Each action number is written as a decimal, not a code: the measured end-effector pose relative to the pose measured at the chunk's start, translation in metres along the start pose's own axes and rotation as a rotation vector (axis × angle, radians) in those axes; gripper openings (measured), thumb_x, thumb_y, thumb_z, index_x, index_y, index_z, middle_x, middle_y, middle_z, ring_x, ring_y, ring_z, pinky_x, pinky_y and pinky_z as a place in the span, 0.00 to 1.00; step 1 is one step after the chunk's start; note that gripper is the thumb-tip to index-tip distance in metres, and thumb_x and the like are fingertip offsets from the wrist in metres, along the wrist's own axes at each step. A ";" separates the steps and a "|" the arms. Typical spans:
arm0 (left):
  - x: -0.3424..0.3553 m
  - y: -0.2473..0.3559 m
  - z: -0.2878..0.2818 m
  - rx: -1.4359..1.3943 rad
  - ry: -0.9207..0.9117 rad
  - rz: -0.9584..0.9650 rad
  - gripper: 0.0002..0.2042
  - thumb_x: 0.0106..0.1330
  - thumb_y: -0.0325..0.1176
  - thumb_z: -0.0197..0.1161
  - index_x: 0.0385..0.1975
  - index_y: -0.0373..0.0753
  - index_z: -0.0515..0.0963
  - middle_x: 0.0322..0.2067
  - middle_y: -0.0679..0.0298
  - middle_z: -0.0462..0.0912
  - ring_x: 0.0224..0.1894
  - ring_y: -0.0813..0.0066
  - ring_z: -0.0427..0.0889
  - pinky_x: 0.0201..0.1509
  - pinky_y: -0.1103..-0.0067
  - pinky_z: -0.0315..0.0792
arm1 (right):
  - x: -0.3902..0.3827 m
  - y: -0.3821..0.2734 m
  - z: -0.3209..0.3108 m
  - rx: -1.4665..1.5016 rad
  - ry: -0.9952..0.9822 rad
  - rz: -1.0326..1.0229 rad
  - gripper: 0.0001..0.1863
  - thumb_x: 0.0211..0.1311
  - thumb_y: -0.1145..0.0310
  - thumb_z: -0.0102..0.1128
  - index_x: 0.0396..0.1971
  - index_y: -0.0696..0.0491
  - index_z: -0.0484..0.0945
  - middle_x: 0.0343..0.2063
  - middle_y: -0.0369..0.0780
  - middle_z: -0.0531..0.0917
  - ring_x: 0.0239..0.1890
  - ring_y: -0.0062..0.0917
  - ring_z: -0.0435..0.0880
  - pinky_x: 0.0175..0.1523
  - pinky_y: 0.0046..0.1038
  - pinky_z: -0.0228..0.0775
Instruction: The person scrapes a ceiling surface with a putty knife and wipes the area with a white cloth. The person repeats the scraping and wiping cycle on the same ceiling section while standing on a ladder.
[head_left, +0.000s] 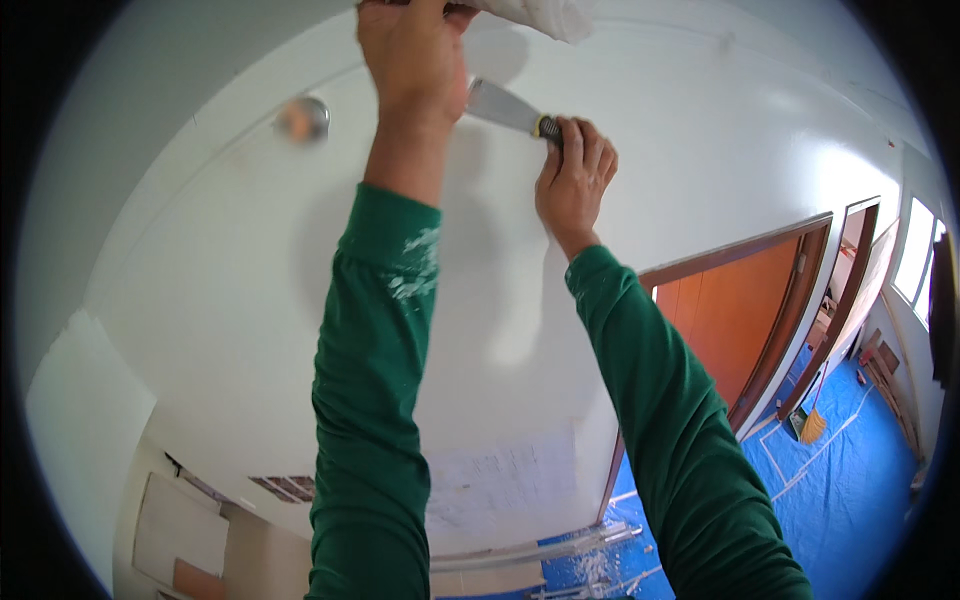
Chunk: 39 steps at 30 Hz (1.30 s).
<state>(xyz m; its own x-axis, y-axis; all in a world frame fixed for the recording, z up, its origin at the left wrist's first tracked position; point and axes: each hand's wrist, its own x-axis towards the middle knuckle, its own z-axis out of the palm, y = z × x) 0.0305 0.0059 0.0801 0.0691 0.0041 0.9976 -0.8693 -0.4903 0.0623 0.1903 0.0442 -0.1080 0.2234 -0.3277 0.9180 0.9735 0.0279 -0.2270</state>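
Note:
My right hand [578,180] is closed round the dark handle of a putty knife [505,108]. Its broad metal blade points left and up, the tip close by my left wrist. At the upper edge of the view, my left hand [415,60] is raised and closed on a white, crumpled-looking thing [535,14], mostly cut off by the frame, so its kind is unclear. Both hands are in front of a white wall [520,230]. White smears mark the cuff of my left green sleeve [413,265].
A round, shiny fixture [305,119] sits on the surface to the left. At right, an orange-brown door [735,320] stands in a dark frame. Blue sheeting [840,510] covers the floor, with a broom [813,425] on it. White scraps [595,565] lie near long strips below.

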 end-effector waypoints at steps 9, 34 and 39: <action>-0.105 0.003 -0.123 0.676 0.391 -0.047 0.13 0.79 0.36 0.60 0.37 0.30 0.80 0.35 0.66 0.84 0.40 0.82 0.78 0.45 0.81 0.73 | -0.001 0.001 0.002 -0.008 -0.008 -0.009 0.21 0.69 0.73 0.59 0.61 0.51 0.76 0.60 0.43 0.76 0.64 0.43 0.70 0.76 0.49 0.52; -0.125 -0.030 -0.150 0.641 0.247 0.080 0.13 0.77 0.38 0.61 0.37 0.33 0.83 0.27 0.63 0.85 0.30 0.78 0.80 0.37 0.78 0.74 | 0.317 -0.139 -0.181 -0.339 -0.664 -0.381 0.16 0.74 0.56 0.64 0.54 0.45 0.90 0.35 0.40 0.91 0.24 0.22 0.78 0.33 0.28 0.74; -0.125 -0.024 -0.147 0.642 0.235 0.071 0.13 0.77 0.38 0.62 0.36 0.33 0.83 0.26 0.63 0.84 0.29 0.76 0.81 0.36 0.78 0.75 | 0.304 -0.224 -0.201 -0.539 -0.766 -0.501 0.15 0.70 0.65 0.63 0.48 0.54 0.91 0.37 0.45 0.93 0.29 0.27 0.84 0.36 0.28 0.76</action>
<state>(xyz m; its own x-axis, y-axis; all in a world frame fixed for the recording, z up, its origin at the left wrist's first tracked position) -0.0291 0.1452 -0.0413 -0.1485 0.1062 0.9832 -0.4005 -0.9155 0.0384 0.0302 -0.2518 0.1570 -0.0434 0.5022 0.8637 0.8545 -0.4293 0.2925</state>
